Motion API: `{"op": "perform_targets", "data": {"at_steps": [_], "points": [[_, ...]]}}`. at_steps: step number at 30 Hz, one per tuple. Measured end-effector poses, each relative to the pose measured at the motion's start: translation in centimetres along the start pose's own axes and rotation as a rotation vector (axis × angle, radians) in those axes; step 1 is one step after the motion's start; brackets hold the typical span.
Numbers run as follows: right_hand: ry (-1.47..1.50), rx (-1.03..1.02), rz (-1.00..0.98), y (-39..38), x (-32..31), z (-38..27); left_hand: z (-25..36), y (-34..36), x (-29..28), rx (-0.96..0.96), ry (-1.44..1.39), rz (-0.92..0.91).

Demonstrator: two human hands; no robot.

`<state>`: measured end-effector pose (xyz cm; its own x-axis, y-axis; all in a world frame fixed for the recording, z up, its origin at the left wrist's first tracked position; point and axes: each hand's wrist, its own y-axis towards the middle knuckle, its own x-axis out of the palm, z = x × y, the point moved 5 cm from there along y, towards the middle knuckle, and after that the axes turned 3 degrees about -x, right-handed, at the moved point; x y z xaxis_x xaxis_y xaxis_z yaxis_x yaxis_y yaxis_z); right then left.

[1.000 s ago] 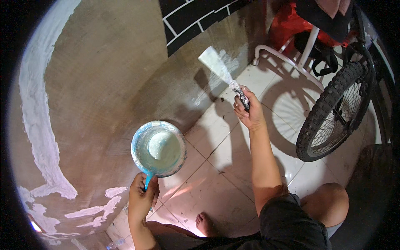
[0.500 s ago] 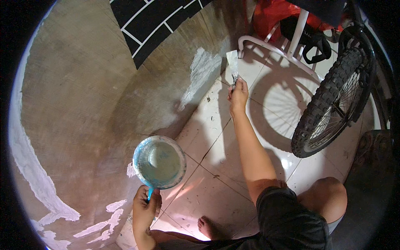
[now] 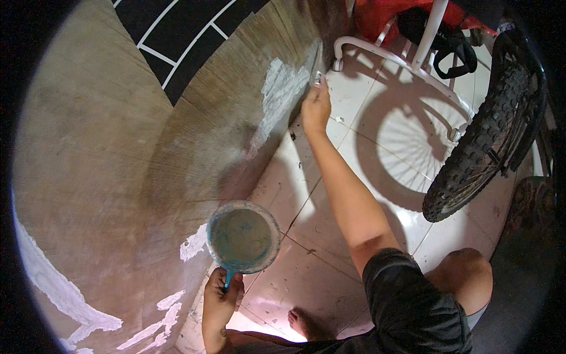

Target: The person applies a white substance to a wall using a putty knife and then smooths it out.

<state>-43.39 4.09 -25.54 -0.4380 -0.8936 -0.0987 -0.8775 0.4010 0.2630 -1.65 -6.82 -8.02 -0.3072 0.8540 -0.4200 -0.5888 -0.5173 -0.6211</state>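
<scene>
My left hand (image 3: 220, 301) is closed round the blue handle of a plastic dipper (image 3: 243, 237), held level beside the wall at the lower middle. Greyish paste lies inside it, and its rim is smeared with the same stuff. Farther off, my right hand (image 3: 316, 112) grips a putty knife (image 3: 320, 59). Its blade shows nearly edge-on, close against the brown wall (image 3: 106, 177) near the floor; whether it touches cannot be made out. Just left of the blade, a rough whitish patch of filler (image 3: 280, 91) covers the wall.
More pale patches (image 3: 65, 289) run along the wall at the lower left. Black sheeting with white lines (image 3: 188, 35) covers its upper part. A bicycle wheel (image 3: 477, 141) and a white metal stand (image 3: 407, 65) occupy the right side of the tiled floor (image 3: 330, 236). Behind the stand hangs something red (image 3: 383, 17).
My right hand has moved forward and left, bringing the putty knife from over the tiles to the wall and turning its blade edge-on. The dipper has shifted slightly right in the view.
</scene>
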Motion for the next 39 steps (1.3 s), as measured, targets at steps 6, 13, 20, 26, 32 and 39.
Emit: {"op": "perform_targets", "data": {"at_steps": [6, 13, 20, 26, 32, 39], "points": [[0.011, -0.029, -0.147, -1.7, 3.2, -1.8, 0.1, 0.7, 0.4, -0.035, 0.042, 0.010], [0.109, -0.029, -0.133, -4.7, 0.9, -3.5, -0.3, 1.4, 0.6, -0.039, 0.006, -0.013], [-0.077, 0.050, -0.142, 2.8, 1.7, -2.8, -0.2, 1.1, 0.9, -0.051, 0.047, -0.027], [-0.012, 0.076, -0.233, -2.3, 4.8, -5.4, -0.6, 1.4, 1.2, -0.048, 0.056, -0.017], [0.084, 0.003, -0.148, -3.3, 1.0, -3.8, -0.3, 1.1, 1.2, -0.058, 0.015, -0.024], [-0.060, 0.119, -0.258, 1.7, 0.4, -1.8, -0.1, 1.0, 1.2, -0.039, 0.041, -0.010]]}}
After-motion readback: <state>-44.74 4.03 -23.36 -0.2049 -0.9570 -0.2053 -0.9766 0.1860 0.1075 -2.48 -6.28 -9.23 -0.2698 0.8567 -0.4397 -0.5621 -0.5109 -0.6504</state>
